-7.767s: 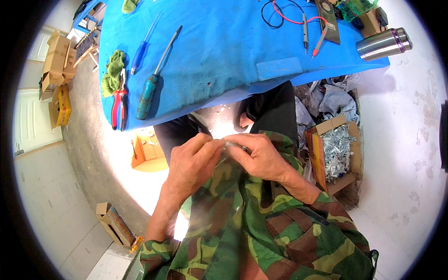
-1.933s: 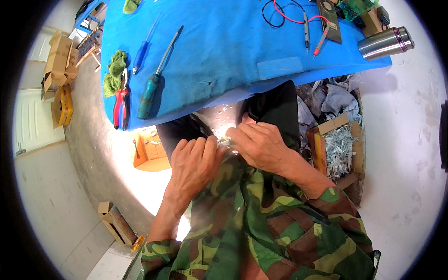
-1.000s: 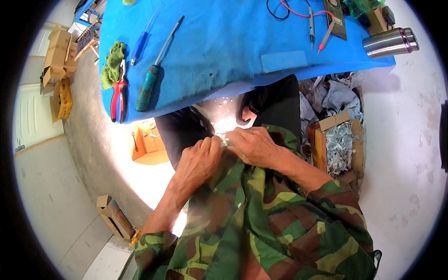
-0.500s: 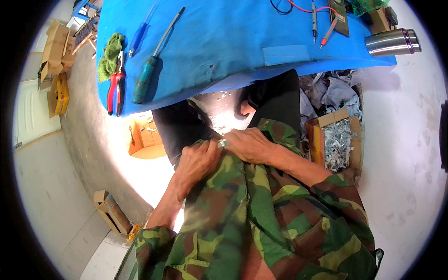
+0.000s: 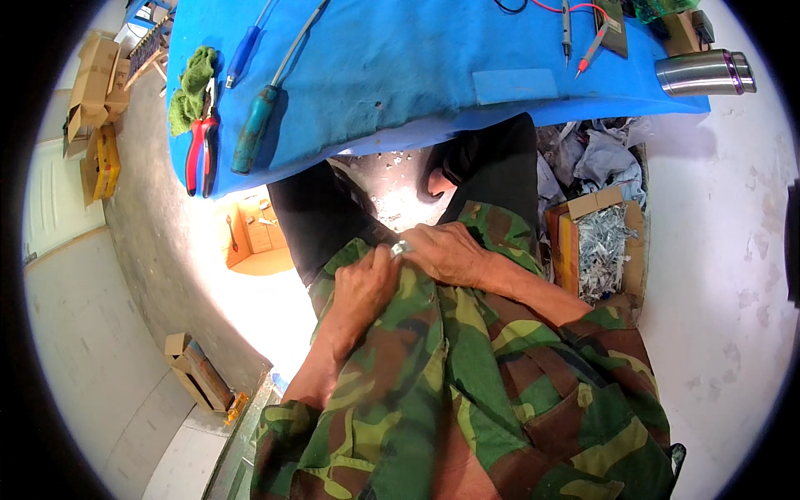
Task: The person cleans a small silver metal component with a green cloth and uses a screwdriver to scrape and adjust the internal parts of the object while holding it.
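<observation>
Close together above my lap, my left hand (image 5: 364,287) and my right hand (image 5: 450,254) are both closed. Between their fingertips is a small silvery-white piece (image 5: 402,248); its kind is too small to make out. Both hands pinch it from either side, and the fingers hide most of it. Right beneath them lies the front of the camouflage jacket (image 5: 400,358) that I wear, with its lower edge over my dark trousers (image 5: 312,221).
Ahead is a blue-covered table (image 5: 375,50) bearing red-handled pliers (image 5: 201,154), a green cloth (image 5: 193,87), screwdrivers (image 5: 256,129), test probes (image 5: 592,50) and a steel flask (image 5: 704,73). A carton of shredded scrap (image 5: 602,250) stands at right, an open cardboard box (image 5: 258,233) at left.
The silvery piece has tilted slightly between my fingertips, and my left hand has turned a little. The whole view has shifted slightly; both hands keep their hold.
</observation>
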{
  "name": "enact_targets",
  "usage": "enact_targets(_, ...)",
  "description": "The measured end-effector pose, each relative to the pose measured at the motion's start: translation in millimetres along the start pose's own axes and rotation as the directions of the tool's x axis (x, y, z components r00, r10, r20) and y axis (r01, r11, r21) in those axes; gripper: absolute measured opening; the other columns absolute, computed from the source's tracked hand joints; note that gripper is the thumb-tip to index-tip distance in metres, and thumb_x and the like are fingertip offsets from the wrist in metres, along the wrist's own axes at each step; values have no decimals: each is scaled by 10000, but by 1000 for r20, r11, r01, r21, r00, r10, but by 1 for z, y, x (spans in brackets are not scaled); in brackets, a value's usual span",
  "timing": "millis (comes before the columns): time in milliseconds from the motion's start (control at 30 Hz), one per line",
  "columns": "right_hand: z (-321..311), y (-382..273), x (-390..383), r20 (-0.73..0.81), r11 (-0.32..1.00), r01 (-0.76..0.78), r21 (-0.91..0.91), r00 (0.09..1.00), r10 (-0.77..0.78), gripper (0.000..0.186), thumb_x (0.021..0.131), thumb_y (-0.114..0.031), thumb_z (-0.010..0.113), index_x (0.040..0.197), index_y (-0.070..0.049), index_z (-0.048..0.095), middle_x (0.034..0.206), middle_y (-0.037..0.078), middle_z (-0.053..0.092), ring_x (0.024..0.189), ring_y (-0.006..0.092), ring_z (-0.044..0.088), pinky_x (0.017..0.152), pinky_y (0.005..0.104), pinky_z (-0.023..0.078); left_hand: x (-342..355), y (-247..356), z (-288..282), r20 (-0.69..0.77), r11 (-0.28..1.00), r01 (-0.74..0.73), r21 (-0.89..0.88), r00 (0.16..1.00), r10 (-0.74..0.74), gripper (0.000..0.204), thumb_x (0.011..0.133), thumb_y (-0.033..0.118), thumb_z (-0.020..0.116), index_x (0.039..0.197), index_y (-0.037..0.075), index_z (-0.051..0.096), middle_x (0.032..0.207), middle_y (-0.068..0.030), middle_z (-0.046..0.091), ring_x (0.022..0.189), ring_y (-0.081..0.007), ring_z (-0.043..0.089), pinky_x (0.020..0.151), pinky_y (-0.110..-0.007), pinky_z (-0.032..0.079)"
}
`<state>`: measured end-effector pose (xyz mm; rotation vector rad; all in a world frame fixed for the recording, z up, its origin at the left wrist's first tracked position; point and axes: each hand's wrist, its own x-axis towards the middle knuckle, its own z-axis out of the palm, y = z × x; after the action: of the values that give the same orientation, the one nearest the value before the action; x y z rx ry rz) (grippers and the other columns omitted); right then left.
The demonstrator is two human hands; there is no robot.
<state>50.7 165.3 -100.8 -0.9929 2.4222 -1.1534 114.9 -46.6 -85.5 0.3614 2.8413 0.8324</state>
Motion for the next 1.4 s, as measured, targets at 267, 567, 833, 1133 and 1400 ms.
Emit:
enact_targets(267, 2, 0, 0, -37, 1000, -15, -16, 999, 14, 259, 927, -162, 752, 1035, -9, 573, 938, 196, 685, 819, 431, 697, 653, 522, 528, -1, 6, 12, -23, 993, 108, -46, 994, -109, 149, 1023, 176, 664, 1053, 52, 587, 840, -210, 694, 675, -444, 680, 568, -525, 534)
enact_targets(567, 9, 6, -3, -109, 999, -40, -23, 993, 38, 257, 950, -169, 731, 1037, -12, 547, 941, 205, 681, 809, 447, 685, 638, 532, 519, 4, 3, 26, -93, 991, 101, -83, 990, -109, 152, 1040, 169, 650, 1027, 42, 568, 823, -231, 690, 651, -467, 665, 539, -540, 513)
enact_targets(833, 18, 12, -7, -141, 988, -155, -14, 978, 151, 277, 958, -193, 737, 1070, -17, 555, 884, 205, 686, 805, 439, 693, 639, 521, 526, 10, 5, 42, -136, 963, 175, -204, 969, -205, 173, 1061, 172, 630, 1008, 33, 540, 793, -272, 660, 660, -496, 649, 530, -553, 485)
enact_targets(1133, 21, 15, -1, -258, 993, -100, -68, 963, 79, 292, 928, -196, 763, 1079, -33, 573, 910, 191, 703, 792, 424, 703, 639, 508, 538, 18, 12, 36, -182, 975, 153, -164, 966, -182, 154, 1073, 152, 605, 1027, 26, 527, 779, -278, 655, 680, -506, 652, 559, -567, 493)
enact_targets(1400, 36, 23, 0, -299, 983, -151, -103, 947, 114, 294, 914, -215, 779, 1064, -54, 583, 899, 156, 702, 765, 407, 704, 622, 501, 537, 19, 8, 48, -186, 974, 172, -145, 962, -198, 139, 1062, 140, 606, 1086, 23, 535, 836, -290, 676, 687, -515, 660, 568, -581, 510)
